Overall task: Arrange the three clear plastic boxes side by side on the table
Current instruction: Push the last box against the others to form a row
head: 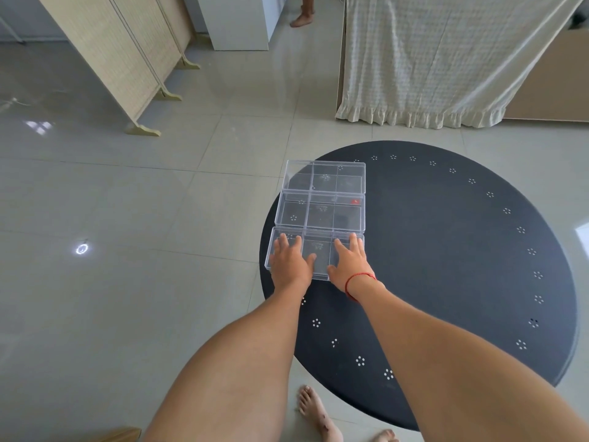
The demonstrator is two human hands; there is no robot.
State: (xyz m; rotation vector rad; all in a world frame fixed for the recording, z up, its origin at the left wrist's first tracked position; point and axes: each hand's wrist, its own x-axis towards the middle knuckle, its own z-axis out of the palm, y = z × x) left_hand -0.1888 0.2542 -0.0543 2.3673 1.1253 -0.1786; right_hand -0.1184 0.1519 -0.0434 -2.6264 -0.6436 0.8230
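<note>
Three clear plastic boxes with inner dividers lie in a touching row at the left edge of the round black table (446, 250). The far box (325, 177) and the middle box (320, 212), which has a small red spot at its right end, are untouched. The near box (317, 250) slightly overhangs the table's left rim. My left hand (291, 260) rests flat on its left part, fingers spread. My right hand (349, 260), with a red string on the wrist, lies flat on its right part.
The table has rings of small white dot patterns. Grey tiled floor surrounds it. A folding woven screen (127, 59) stands at the far left, a cream curtain (430, 59) at the far right. Another person's foot (301, 19) is far back. My bare feet (318, 413) are below the table's edge.
</note>
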